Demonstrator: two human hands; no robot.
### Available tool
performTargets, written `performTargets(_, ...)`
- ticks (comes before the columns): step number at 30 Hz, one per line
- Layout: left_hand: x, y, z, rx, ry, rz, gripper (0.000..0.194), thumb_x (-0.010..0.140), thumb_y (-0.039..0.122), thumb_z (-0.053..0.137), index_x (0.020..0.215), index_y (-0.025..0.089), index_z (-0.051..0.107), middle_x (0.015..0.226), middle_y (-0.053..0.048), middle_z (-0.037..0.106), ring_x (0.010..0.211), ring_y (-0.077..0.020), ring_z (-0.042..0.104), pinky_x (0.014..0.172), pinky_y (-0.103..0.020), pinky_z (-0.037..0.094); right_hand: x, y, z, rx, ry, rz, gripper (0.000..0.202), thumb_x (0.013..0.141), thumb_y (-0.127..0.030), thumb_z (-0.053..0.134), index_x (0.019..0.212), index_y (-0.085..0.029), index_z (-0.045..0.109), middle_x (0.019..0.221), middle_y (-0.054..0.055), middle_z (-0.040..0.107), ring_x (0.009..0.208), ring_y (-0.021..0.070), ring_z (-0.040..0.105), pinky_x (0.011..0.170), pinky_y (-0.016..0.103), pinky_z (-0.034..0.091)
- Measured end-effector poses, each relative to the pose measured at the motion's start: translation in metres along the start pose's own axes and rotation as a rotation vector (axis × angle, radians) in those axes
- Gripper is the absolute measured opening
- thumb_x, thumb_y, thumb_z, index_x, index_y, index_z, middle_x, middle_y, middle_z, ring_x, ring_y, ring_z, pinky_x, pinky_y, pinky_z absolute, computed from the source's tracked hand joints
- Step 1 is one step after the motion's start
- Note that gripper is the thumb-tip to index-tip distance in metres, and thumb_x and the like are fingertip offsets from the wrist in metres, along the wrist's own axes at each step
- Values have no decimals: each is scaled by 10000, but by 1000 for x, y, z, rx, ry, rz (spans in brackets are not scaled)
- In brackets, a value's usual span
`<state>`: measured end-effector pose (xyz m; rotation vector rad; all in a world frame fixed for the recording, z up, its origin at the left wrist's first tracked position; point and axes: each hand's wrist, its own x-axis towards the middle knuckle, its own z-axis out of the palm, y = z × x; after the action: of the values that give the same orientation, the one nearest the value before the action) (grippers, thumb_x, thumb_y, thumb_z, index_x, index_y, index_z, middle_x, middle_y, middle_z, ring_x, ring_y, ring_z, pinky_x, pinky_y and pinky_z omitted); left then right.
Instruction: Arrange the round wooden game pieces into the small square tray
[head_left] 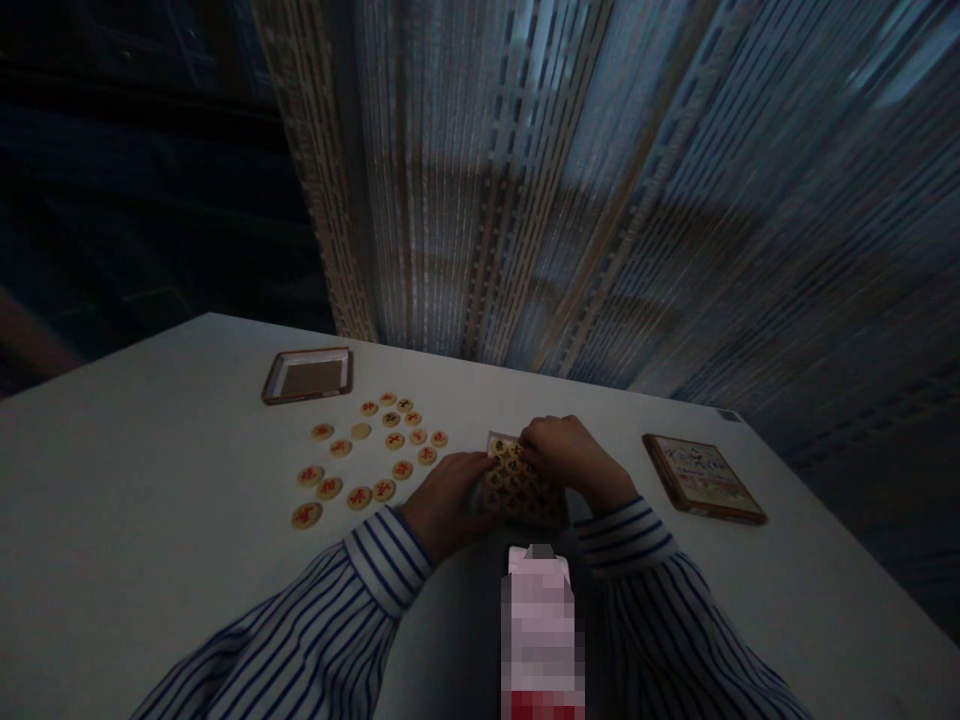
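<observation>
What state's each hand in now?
Left hand: touching left side of pale rectangular tray of round yellowish pieces; grip unclear.
Right hand: curled over tray's far edge; can't tell if holding anything.

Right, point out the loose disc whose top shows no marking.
The plain-faced disc, just below a red-marked disc in the picture; the other loose discs show markings.

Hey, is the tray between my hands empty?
No, pieces sit in the tray. Cannot tell if it's full: the left hand and right hand hide parts.
</observation>
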<state>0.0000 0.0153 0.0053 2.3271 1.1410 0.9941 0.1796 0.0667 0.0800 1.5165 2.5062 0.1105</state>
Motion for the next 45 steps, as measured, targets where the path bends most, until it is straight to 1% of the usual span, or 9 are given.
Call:
performTargets(6,0,0,-1,10,-3,-4,568,621,220,684,1144,167,469,1156,-148,557,1070,-275,508,891,-480,415,0,0,0,-3,1,-4,254,825,-263,422,921,-167,637,980,108,649,922,221,579,750,331,374)
performTargets(16,0,1,-1,9,6,-13,569,608,227,694,1135,204,482,1155,-118,563,1070,-273,512,892,-485,420,-1,3,-2,15,-10,-1,251,820,-274,435,950,-188,632,991,93,648,929,221,578,758,327,371)
performTargets(19,1,4,-2,20,8,-22,547,623,252,685,1128,189,485,1142,-123,573,1059,-273,520,884,-477,429,-4,7,-8,25,56,5,252,833,-286,419,939,-194,629,977,84,654,925,212,574,759,309,362)
performTargets(23,3,9,-6,60,74,-107,412,681,216,623,1078,172,520,1083,-108,608,1014,-249,548,870,-435,445,-9,10,-21,30,264,71,296,881,-291,343,913,-164,608,930,89,661,898,200,573,767,291,343)
performTargets(27,6,12,-14,82,159,-217,158,760,184,505,887,158,596,900,-80,658,883,-217,594,808,-391,471,-14,10,-30,41,422,173,338,911,-305,278,953,-166,583,919,81,660,866,190,583,750,277,340)
performTargets(29,7,13,-18,72,182,-238,134,772,171,475,802,163,605,810,-59,660,807,-198,605,768,-363,479,-17,11,-32,46,474,192,334,914,-309,274,963,-176,577,910,69,661,849,191,589,732,276,344)
performTargets(36,7,13,-21,75,235,-247,141,783,207,478,785,169,613,784,-44,665,769,-178,610,746,-331,475,-26,9,-42,91,504,180,342,919,-305,278,1017,-172,576,946,79,661,866,186,587,749,270,348)
performTargets(39,6,10,-18,90,284,-248,137,774,233,495,786,170,617,764,-41,667,763,-177,613,760,-333,473,-30,7,-46,117,507,141,331,917,-293,292,1019,-170,582,958,80,659,868,179,586,755,265,349)
performTargets(45,5,7,-15,110,299,-241,147,766,230,505,833,162,616,799,-58,667,756,-180,618,733,-327,487,-30,2,-47,162,475,50,310,915,-273,315,1002,-172,595,931,74,666,890,167,585,778,259,350)
